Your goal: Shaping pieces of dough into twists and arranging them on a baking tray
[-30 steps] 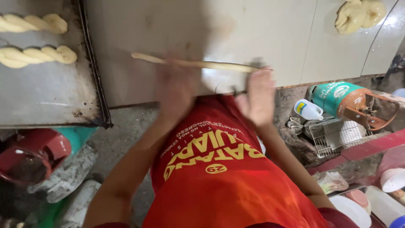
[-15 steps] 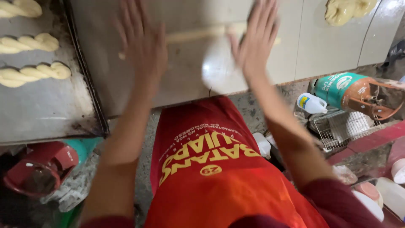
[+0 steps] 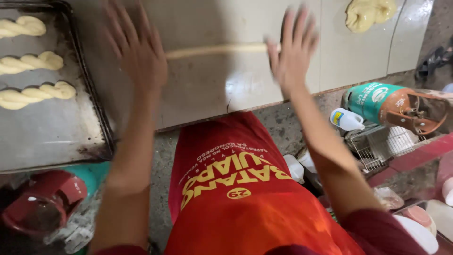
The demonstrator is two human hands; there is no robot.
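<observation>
Left hand point(image 3: 139, 49) and right hand point(image 3: 292, 49) flat, fingers spread, on thin dough rope point(image 3: 217, 49); twisted dough pieces point(image 3: 35, 94) on tray point(image 3: 52, 137).

Work surface: pale tiled counter point(image 3: 358, 61), smooth, glossy, dark grout lines seen at right. Thin dough rope point(image 3: 217, 49) laid lengthwise across counter middle. Lump of yellow dough point(image 3: 368, 13) placed at far right, well apart from rope. Dark metal baking tray point(image 3: 56, 132) set at left end, its edge near counter front; three twisted dough pieces point(image 3: 35, 93) held on it.
</observation>
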